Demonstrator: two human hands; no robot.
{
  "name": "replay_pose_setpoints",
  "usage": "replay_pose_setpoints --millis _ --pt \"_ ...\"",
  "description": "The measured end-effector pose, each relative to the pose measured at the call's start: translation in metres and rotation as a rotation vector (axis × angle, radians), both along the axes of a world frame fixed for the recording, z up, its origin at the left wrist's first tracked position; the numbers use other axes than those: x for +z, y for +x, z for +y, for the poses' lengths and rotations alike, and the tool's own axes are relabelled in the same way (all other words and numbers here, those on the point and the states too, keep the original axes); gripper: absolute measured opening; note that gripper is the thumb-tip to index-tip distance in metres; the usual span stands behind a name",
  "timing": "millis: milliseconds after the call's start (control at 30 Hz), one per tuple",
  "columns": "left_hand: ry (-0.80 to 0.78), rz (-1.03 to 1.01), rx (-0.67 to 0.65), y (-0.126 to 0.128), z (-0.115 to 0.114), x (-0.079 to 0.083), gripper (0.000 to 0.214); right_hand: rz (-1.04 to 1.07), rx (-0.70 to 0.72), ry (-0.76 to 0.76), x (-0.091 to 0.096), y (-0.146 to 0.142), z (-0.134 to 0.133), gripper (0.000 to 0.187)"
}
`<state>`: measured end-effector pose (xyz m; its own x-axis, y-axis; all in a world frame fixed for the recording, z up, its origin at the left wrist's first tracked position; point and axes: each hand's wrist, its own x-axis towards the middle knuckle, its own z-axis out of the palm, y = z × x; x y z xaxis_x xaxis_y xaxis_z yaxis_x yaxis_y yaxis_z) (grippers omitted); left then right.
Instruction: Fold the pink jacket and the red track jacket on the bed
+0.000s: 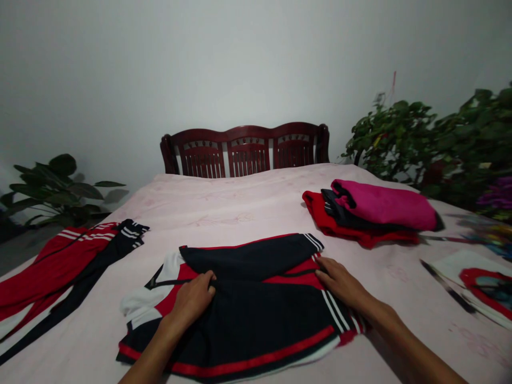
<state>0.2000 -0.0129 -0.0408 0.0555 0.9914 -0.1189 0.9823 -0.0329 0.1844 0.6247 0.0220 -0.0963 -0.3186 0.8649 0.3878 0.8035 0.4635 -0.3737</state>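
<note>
A navy, red and white track jacket point(256, 314) lies on the bed in front of me, its sleeves folded inward over the body. The striped cuff point(314, 242) of one sleeve is at the upper right, and the white-striped hem faces right. My left hand point(195, 297) is closed on the fabric near the middle of the jacket, towards its white and red shoulder part. Over at the hem, my right hand point(340, 282) pinches the edge between thumb and fingers. Some fingertips of both hands are hidden.
Another red and navy striped garment point(80, 256) is spread at the left. Folded clothes point(376, 210) in pink, dark and red form a pile at the right. Beyond it lie a white and red item point(476, 282) and a thin dark stick point(448, 285). Plants point(404, 138) flank the bed.
</note>
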Motion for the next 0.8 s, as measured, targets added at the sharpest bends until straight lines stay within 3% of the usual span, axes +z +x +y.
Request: replay_pose_setpoints --millis 133,233,400,500,600,667,800 --pt "0.224 0.213 0.007 0.010 -0.010 0.007 0.037 0.145 -0.161 -0.083 -0.005 0.008 -0.003 0.032" --pt "0.384 0.081 -0.100 0.033 -0.017 0.010 0.045 0.278 -0.237 -0.227 -0.002 0.012 -0.002 0.022" --pt "0.239 -0.301 -0.291 0.101 -0.019 -0.007 0.053 0.675 -0.113 -0.555 0.017 0.011 -0.006 0.002" --pt "0.156 -0.367 -0.312 0.142 -0.013 -0.017 0.064 0.787 -0.122 -0.787 0.033 0.010 -0.009 0.015" --pt "0.106 -0.337 -0.298 0.170 -0.006 -0.022 0.078 0.814 -0.133 -0.907 0.043 0.010 -0.010 0.033" --pt "0.092 -0.303 -0.290 0.180 -0.003 -0.025 0.081 0.857 -0.056 -0.977 0.045 0.010 -0.011 0.039" --pt "0.103 -0.304 -0.297 0.185 0.002 -0.033 0.080 1.089 0.349 -1.094 0.041 0.004 -0.017 0.042"
